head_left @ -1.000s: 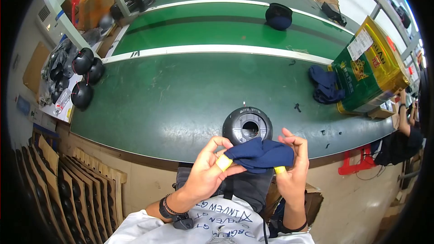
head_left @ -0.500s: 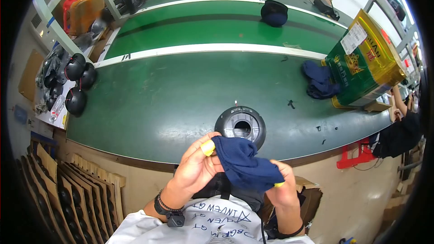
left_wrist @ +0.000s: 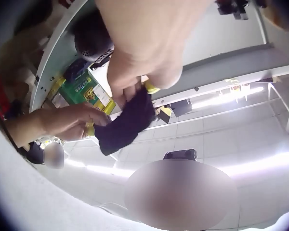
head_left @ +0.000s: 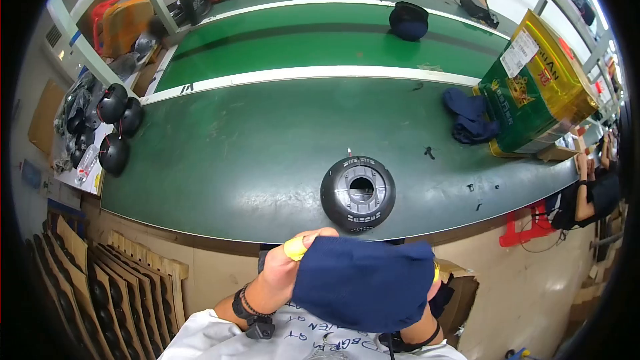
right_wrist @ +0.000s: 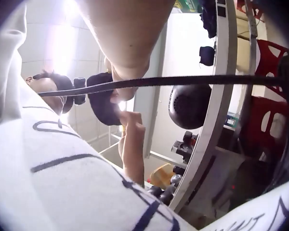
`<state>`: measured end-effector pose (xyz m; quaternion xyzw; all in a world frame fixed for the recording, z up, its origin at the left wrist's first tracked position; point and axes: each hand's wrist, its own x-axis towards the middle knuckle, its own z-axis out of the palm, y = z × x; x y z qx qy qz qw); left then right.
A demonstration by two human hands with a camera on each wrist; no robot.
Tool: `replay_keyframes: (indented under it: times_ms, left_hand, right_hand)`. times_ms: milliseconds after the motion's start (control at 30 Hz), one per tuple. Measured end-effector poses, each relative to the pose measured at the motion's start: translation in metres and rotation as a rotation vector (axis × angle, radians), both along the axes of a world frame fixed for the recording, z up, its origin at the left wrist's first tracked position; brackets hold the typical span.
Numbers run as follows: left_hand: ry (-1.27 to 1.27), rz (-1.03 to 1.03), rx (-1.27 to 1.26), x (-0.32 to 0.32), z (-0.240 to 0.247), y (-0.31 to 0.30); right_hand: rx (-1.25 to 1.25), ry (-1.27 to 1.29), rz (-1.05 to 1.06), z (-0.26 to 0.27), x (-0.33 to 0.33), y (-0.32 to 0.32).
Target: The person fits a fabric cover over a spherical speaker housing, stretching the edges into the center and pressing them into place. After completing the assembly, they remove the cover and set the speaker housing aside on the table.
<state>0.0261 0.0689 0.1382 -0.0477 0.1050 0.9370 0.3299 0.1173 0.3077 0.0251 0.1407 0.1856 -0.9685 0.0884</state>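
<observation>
A navy cloth piece [head_left: 363,283] is spread between both hands in front of the torso, below the table edge. The left hand [head_left: 283,267] pinches its left side, yellow tape round a finger. At the cloth's right side the right hand [head_left: 433,287] grips, mostly hidden behind the fabric. In the left wrist view the dark cloth [left_wrist: 127,122] hangs between the left hand [left_wrist: 144,67] and the right hand [left_wrist: 79,122]. A round black shell [head_left: 359,193] with a central hole lies on the green table [head_left: 233,153], just beyond the hands.
A green and gold tin [head_left: 533,93] stands at the right, with navy cloths [head_left: 470,117] beside it. Black domes [head_left: 115,153] sit at the left edge. Farther back lies a cloth-lined black shell [head_left: 409,21]. Small black bits lie right of the near shell. Another person [head_left: 590,193] is at far right.
The bunched cloth has been opened out broad and flat between the hands, and it now hides most of the right hand. Both hands have moved down, away from the black shell.
</observation>
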Motion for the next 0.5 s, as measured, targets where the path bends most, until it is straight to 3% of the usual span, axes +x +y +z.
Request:
replay_keyframes:
  times_ms: [33, 67, 100, 133, 200, 233, 267, 300, 367, 400, 433, 467, 500]
  left_hand:
    - [0.001, 0.004, 0.0, -0.001, -0.009, 0.003]
    - [0.097, -0.021, 0.154, -0.005, -0.025, 0.007]
    - [0.195, -0.047, 0.307, -0.007, -0.033, 0.01]
    - [0.2, -0.046, 0.306, -0.007, -0.019, 0.011]
    - [0.111, -0.006, -0.301, -0.009, 0.018, 0.015]
    - [0.381, -0.044, -0.108, -0.018, -0.016, 0.009]
    - [0.549, -0.137, -0.24, -0.017, -0.04, -0.001]
    - [0.58, -0.184, -0.278, -0.023, -0.044, -0.001]
    - [0.606, -0.228, -0.32, -0.028, -0.042, 0.002]
    - [0.443, -0.134, -0.151, -0.028, -0.034, 0.01]
    - [0.283, -0.04, 0.017, -0.028, -0.027, 0.013]
    - [0.286, -0.037, 0.015, -0.027, -0.024, 0.01]
    - [0.173, -0.007, -0.03, -0.026, -0.021, 0.004]
  right_hand:
    - [-0.181, 0.187, -0.016, 0.002, -0.007, -0.006]
    - [-0.364, 0.375, -0.033, 0.006, -0.018, -0.012]
    - [-0.365, 0.379, -0.031, 0.032, -0.033, -0.02]
    - [-0.373, 0.423, -0.005, 0.076, -0.051, -0.029]
    - [-0.38, 0.473, 0.02, 0.096, -0.058, -0.031]
    - [-0.375, 0.438, -0.004, 0.088, -0.052, -0.027]
    - [-0.37, 0.399, -0.029, 0.083, -0.046, -0.025]
    - [-0.586, 0.323, 0.069, 0.107, -0.041, -0.033]
    - [-0.579, 0.352, 0.111, 0.085, -0.043, -0.031]
    - [-0.572, 0.391, 0.153, 0.088, -0.049, -0.034]
    - [-0.457, 0.272, 0.178, 0.097, -0.05, -0.027]
    - [-0.46, 0.275, 0.182, 0.105, -0.054, -0.027]
    - [-0.087, 0.318, 0.142, 0.112, -0.059, -0.029]
